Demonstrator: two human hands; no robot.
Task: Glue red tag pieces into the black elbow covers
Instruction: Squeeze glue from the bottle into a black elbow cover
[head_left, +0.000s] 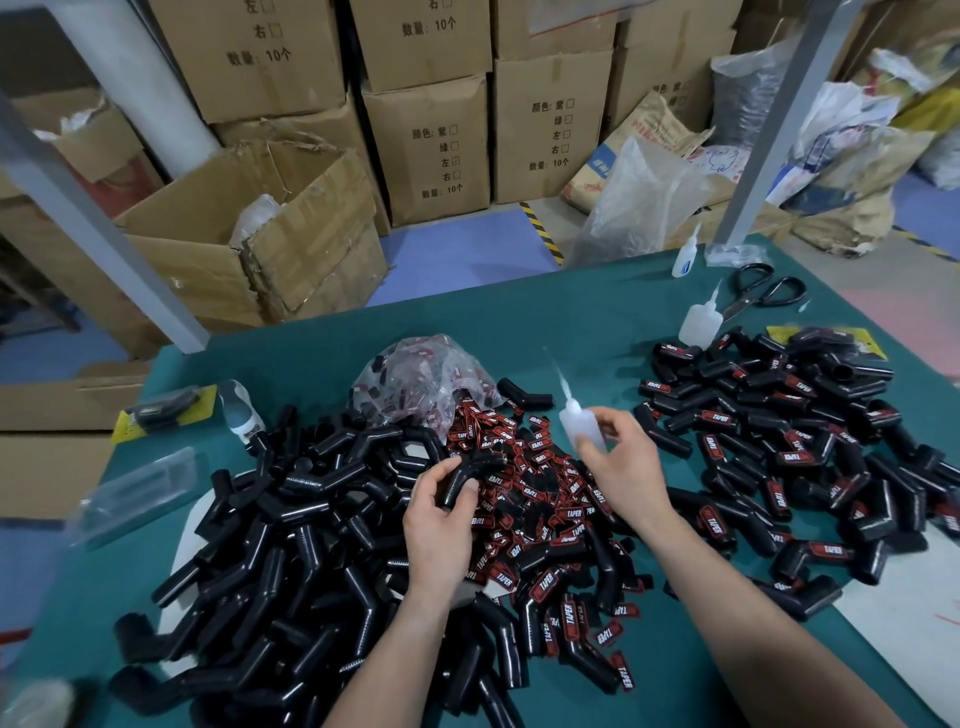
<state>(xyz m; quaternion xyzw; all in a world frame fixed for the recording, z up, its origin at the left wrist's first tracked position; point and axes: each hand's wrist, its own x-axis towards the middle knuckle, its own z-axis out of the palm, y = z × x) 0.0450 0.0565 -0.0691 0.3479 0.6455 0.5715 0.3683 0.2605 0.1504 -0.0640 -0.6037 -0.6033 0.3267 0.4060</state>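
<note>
Head view, single frame.

Left hand: fingers curled round one black elbow cover, thumb on its near side. The cover is lifted just above the middle of the green table, bend uppermost. I see no tag on its visible face.

Right hand: fingers and thumb wrapped round the lower body of a translucent glue bottle. Bottle is roughly upright, with its long nozzle tilted up and to the far left. It sits just right of the held cover, not touching it.

Red tag pieces: loose heap under and between both hands, printed "TAPER", spilling from a crumpled clear bag on the far side.

Bare covers: large pile on the left, running to the near edge.

Tagged covers: second pile on the right, well apart from the hands, many showing a red tag on the side.

Far right of the table: a second glue bottle at the far edge of the tagged pile, black-handled scissors just beyond it, and a smaller bottle near the far edge.

Beyond the table: stacked cardboard boxes.
</note>
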